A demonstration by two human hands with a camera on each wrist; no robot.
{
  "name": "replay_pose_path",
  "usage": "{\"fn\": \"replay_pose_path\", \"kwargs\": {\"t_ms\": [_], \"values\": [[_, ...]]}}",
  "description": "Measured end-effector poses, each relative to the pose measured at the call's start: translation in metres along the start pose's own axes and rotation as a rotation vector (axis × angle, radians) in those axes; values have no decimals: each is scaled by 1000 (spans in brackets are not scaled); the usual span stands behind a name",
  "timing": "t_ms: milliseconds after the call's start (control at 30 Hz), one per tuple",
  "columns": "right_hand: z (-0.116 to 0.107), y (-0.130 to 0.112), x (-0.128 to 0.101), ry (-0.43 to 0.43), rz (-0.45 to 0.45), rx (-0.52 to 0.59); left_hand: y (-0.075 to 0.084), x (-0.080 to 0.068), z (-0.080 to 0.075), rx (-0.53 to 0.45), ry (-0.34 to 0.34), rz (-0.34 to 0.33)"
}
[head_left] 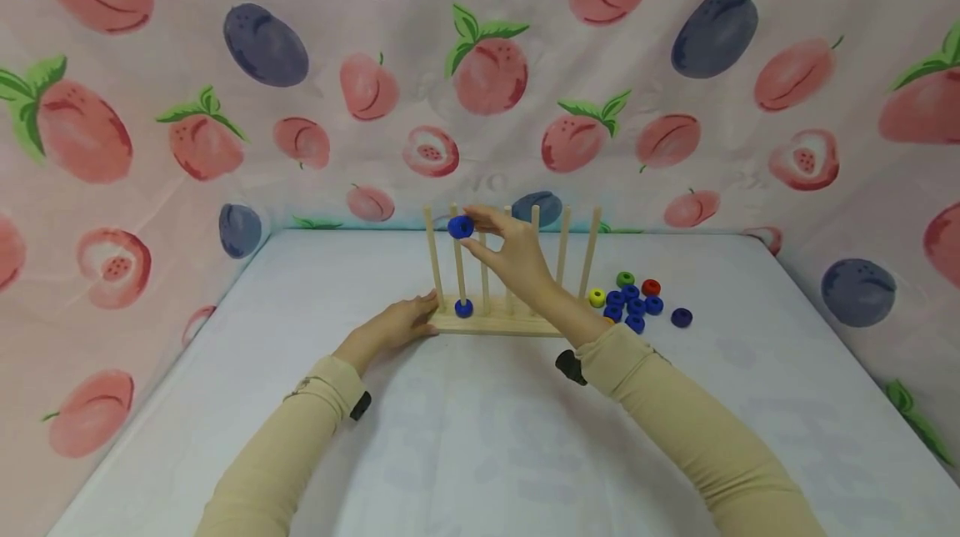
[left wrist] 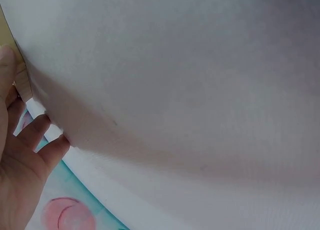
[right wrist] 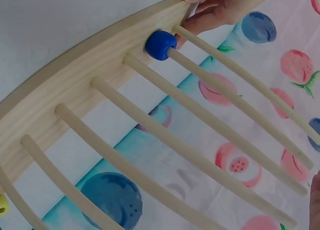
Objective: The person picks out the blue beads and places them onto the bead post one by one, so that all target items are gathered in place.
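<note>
A wooden peg rack (head_left: pixel 495 324) with several upright pegs stands on the table. My left hand (head_left: pixel 397 322) grips the left end of its base, thumb on the near side and fingers around the end. One blue bead (right wrist: pixel 160 45) sits at the bottom of the second peg from the left. Up near that peg's top, my right hand (head_left: pixel 517 258) pinches another blue bead (head_left: pixel 461 227) between thumb and fingers. Whether the peg tip is inside its hole, I cannot tell. In the right wrist view the held bead is out of sight.
Right of the rack lie several loose blue beads (head_left: pixel 634 307), with a green bead (head_left: pixel 626 278), a red bead (head_left: pixel 651 287) and a yellow bead (head_left: pixel 597 298) among them. A darker bead (head_left: pixel 682 318) lies farther right. A fruit-patterned cloth (head_left: pixel 480 145) hangs behind the white table (head_left: pixel 465 420).
</note>
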State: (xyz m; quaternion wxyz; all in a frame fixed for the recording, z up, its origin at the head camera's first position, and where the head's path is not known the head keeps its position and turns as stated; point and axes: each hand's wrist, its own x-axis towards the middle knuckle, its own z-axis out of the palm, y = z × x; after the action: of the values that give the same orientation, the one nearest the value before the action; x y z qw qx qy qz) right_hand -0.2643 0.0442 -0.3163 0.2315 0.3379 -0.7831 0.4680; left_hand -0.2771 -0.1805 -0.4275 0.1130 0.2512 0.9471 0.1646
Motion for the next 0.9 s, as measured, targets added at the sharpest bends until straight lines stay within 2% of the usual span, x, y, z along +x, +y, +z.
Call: {"fn": "replay_pose_path", "kwargs": {"t_ms": [133, 467, 900], "values": [[-1, -2, 1, 24, -27, -22, 1, 1, 1, -4, -6, -6], [-4, -2, 16, 70, -117, -163, 3, 1, -2, -3, 0, -8], [-1, 2, 24, 41, -75, -201, 5, 1, -1, 5, -18, -18]]}}
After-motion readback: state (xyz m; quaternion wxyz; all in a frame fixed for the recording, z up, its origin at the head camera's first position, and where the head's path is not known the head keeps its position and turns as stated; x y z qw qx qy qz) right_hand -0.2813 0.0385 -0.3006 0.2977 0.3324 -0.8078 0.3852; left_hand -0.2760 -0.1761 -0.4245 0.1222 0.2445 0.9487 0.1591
